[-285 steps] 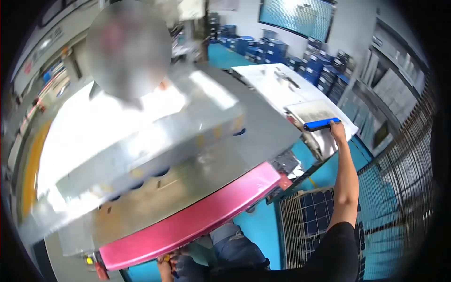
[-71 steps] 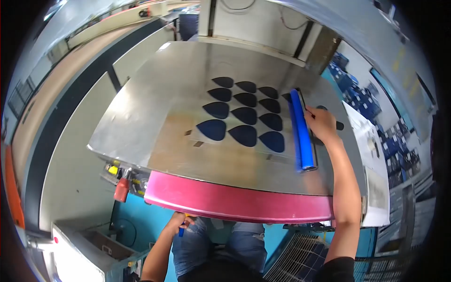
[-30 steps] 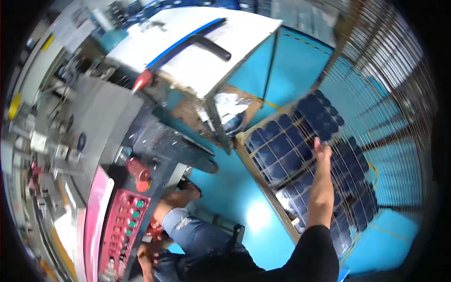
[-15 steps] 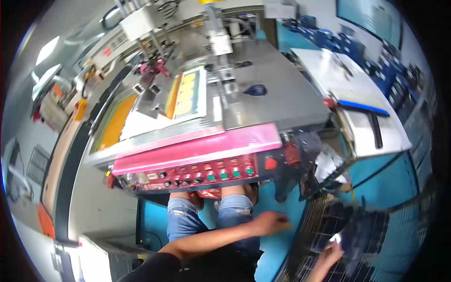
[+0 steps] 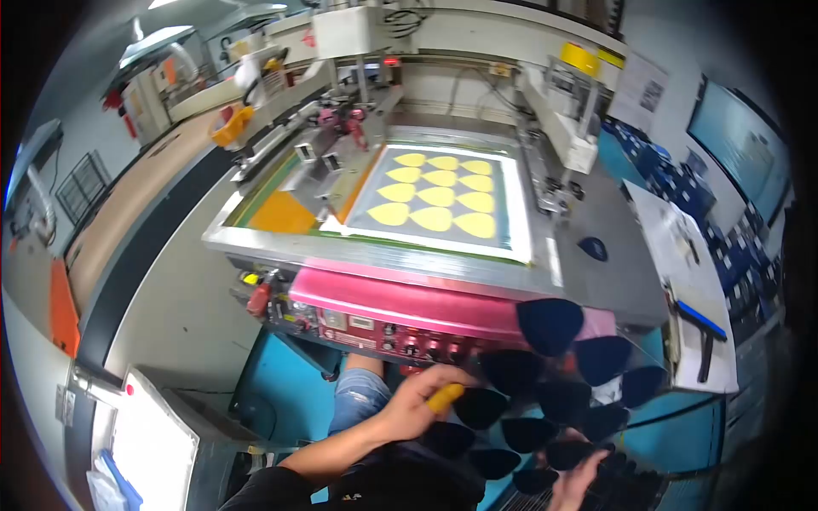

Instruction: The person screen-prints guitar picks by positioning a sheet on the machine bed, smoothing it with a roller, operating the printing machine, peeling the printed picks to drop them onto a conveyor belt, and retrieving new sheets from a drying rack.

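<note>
A clear sheet with several dark blue drop-shaped pieces [image 5: 562, 400] spans the space between my two hands, low on the right. At its left edge my left hand [image 5: 422, 404] pinches it, with a yellow cover on one finger. My right hand [image 5: 579, 481] holds its lower right edge, partly hidden by blur and the pieces. Behind the sheet is the pink front [image 5: 409, 302] of a printing machine. Above that lies a framed screen [image 5: 400, 255] with yellow drop shapes [image 5: 436, 197].
A single dark blue piece [image 5: 593, 249] lies on the metal bed at the right. The blue roller [image 5: 700, 320] rests on a white side table [image 5: 665, 213]. Blue boxes [image 5: 682, 192] line the back wall. A wire rack [image 5: 588, 494] stands low at the right.
The view has turned right-to-left toward the machine. The sheet with dark pieces has come up in front of me between both hands; the blue roller now lies on the side table.
</note>
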Tool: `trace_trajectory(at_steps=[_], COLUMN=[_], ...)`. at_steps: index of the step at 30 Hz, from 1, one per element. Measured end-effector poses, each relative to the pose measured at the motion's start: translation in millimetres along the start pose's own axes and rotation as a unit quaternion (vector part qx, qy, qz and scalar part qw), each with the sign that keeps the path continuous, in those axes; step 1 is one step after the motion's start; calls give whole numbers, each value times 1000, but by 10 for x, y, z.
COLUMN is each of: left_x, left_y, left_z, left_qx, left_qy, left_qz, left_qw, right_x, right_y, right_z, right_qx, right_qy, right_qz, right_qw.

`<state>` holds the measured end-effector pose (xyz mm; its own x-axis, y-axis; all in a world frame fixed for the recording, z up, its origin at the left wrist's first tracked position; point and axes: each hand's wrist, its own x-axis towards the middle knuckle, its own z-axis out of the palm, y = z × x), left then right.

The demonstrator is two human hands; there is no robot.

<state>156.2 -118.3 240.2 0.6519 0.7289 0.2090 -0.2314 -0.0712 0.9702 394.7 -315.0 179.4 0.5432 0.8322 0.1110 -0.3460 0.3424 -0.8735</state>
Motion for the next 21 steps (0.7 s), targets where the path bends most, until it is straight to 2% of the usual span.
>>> trace_trajectory(at_steps=[2, 4, 7, 8, 11, 13, 14, 15, 17, 19, 21], left_x=[-148, -296, -402, -396, -400, -417, -359, -287, 132, 688, 1354], left_y=[4, 18, 83, 151, 198, 255, 208, 327, 753, 775, 841], left_z=[-339, -581, -906, -932, -1357, -1676, -1833, -1970, -2154, -2480, -2671], left_qx=[-52, -100, -16, -45, -280, -181, -67, 12, 194, 289, 350], left_qy=[57, 98, 105, 149, 150, 123, 127, 145, 142, 97, 149], left_qz=[-30, -85, -71, -66, -31, -56, 2, -51, -117, -85, -190], left_qw=[997, 986, 992, 986, 948, 974, 990, 988, 964, 949, 905], right_x=[175, 354, 498, 531, 574, 596, 608, 628, 765, 930, 1145], right_y=[-35, -238, -149, -45, 266, 487, 554, 609, 379, 191, -53], right_z=[-167, 223, 615, 551, 436, 338, 305, 283, 500, 672, 759], right_qx=[62, -124, -38, -8, 38, 24, 1, -21, -39, -39, -25], right_qy=[-122, -174, -160, -187, -212, -221, -229, -238, -200, -177, -226], right_qz=[118, 189, 276, 261, 242, 260, 280, 300, 297, 272, 252], right_qw=[984, 959, 947, 947, 946, 940, 932, 924, 933, 945, 941])
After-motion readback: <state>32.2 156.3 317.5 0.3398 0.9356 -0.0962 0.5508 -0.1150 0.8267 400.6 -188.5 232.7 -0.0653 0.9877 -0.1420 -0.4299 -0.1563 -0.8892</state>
